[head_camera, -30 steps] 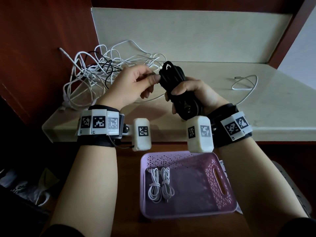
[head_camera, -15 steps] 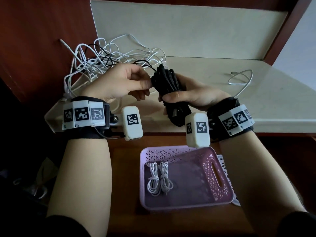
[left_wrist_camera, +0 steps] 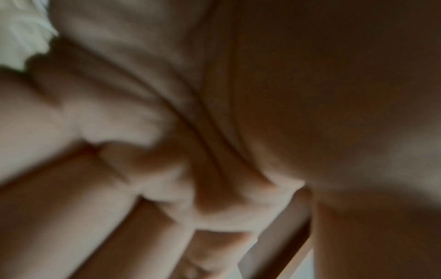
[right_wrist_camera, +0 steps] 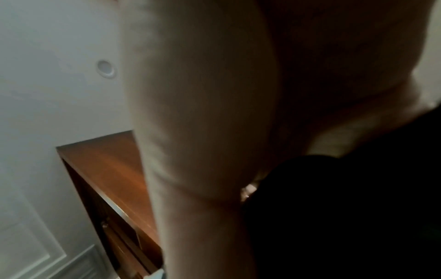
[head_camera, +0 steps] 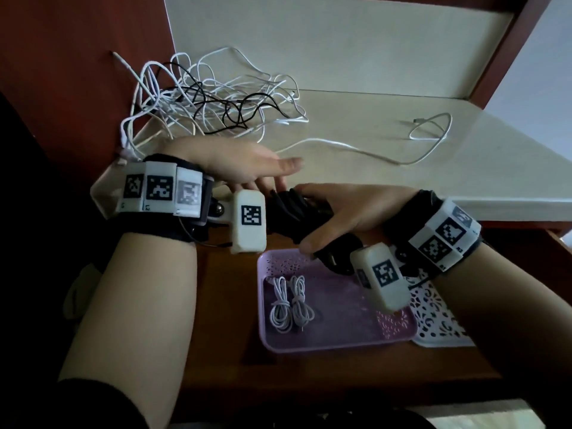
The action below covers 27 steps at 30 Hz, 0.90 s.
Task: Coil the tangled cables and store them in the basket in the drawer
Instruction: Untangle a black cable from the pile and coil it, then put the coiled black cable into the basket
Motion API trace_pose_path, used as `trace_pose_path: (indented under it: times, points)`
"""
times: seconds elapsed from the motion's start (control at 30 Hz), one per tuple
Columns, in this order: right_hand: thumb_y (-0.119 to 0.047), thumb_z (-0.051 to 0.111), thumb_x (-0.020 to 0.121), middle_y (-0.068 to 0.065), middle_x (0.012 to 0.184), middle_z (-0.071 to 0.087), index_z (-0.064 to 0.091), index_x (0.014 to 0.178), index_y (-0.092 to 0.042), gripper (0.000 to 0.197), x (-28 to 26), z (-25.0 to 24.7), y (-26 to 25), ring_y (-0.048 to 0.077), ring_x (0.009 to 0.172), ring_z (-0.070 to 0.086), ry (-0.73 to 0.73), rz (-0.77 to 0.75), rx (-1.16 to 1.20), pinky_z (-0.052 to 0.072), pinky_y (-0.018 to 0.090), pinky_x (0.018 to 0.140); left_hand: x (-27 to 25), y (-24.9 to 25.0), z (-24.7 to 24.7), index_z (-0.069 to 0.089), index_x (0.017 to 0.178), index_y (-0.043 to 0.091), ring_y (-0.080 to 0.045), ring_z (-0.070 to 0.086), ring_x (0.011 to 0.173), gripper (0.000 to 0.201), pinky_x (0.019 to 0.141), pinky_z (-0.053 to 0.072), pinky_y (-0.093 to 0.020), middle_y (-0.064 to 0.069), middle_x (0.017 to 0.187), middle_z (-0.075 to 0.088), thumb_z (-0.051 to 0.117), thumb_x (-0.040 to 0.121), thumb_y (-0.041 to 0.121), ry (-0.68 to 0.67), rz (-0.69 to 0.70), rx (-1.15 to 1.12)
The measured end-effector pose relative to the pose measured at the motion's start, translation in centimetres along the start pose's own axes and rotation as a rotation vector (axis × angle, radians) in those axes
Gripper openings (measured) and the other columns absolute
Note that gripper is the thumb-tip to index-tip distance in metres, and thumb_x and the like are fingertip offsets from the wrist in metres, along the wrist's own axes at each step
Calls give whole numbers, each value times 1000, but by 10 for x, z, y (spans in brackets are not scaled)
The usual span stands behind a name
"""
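Storing is the step in hand, I judge: right hand has its fingers curled round the coiled black cable at frame centre, just above the purple basket holding two coiled white cables. Left hand lies with straight, relaxed fingers. White tangle waits upper left on the surface. Next: lower the bundle beside the white coils.
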State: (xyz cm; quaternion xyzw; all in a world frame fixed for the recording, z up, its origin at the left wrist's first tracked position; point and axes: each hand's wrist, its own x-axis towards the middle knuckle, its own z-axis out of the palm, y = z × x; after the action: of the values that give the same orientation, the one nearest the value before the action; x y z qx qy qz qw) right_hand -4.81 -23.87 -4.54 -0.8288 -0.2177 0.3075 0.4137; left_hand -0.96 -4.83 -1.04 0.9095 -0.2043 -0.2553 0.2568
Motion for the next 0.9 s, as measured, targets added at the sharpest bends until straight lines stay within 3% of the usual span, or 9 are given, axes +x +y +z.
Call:
trace_pose_path:
  times: [0.13,0.23,0.37,0.43,0.6,0.7,0.77,0.83,0.9]
  points:
    - [-17,77,78,-9,112,65,51,119,-28,51,-1,20,8,0,101,62,-65,-36,-127,51,19,87,8,-2,19,58,87,19,-11,52,60,56,64,44,-26,10,68,60,44,65,68,-153,-15,146]
    - [-21,75,80,-9,115,63,51,121,-25,48,2,32,19,-2,103,60,-93,11,-171,49,18,90,17,-7,38,60,96,17,-19,58,75,62,76,49,-36,-1,81,65,48,70,71,-251,-42,245]
    - [-9,70,82,0,99,65,52,108,-21,34,5,40,46,2,80,66,-184,167,-29,53,18,67,32,-17,72,59,113,13,-24,63,86,54,87,51,-43,-10,105,67,44,90,60,-322,-55,299]
    - [-9,71,82,7,106,66,51,117,-20,41,4,44,58,15,85,68,-186,228,17,56,26,70,40,-23,87,62,113,9,-27,66,91,55,89,51,-42,-10,108,68,41,94,56,-347,-65,222]
    - [-8,65,87,7,96,66,51,130,-14,45,8,51,82,17,80,64,-107,320,168,56,30,75,52,-35,114,66,107,5,-33,70,87,59,85,56,-45,-14,100,72,41,94,57,-246,-182,18]
    - [-1,55,91,-4,79,72,51,111,-37,41,6,49,95,12,69,67,-73,355,303,57,28,67,60,-43,131,65,108,4,-36,67,97,50,87,53,-44,-18,104,70,46,96,49,-175,-185,-121]
    - [0,53,92,0,83,73,55,112,-29,35,5,50,101,20,78,67,-84,406,359,56,37,80,63,-46,141,63,109,-2,-38,65,100,39,93,52,-45,-21,104,68,49,99,33,-181,-200,-368]
    - [2,54,91,12,100,69,58,118,-24,38,4,48,105,34,96,61,-123,414,402,47,50,95,64,-46,147,58,111,-6,-32,66,92,26,88,54,-38,-20,99,66,45,101,15,-190,-218,-602]
    - [5,52,90,15,95,68,68,98,-26,35,3,43,109,34,93,60,-123,445,418,49,48,91,65,-45,149,55,112,-5,-25,64,84,22,76,56,-28,-18,97,63,41,101,6,-167,-209,-722]
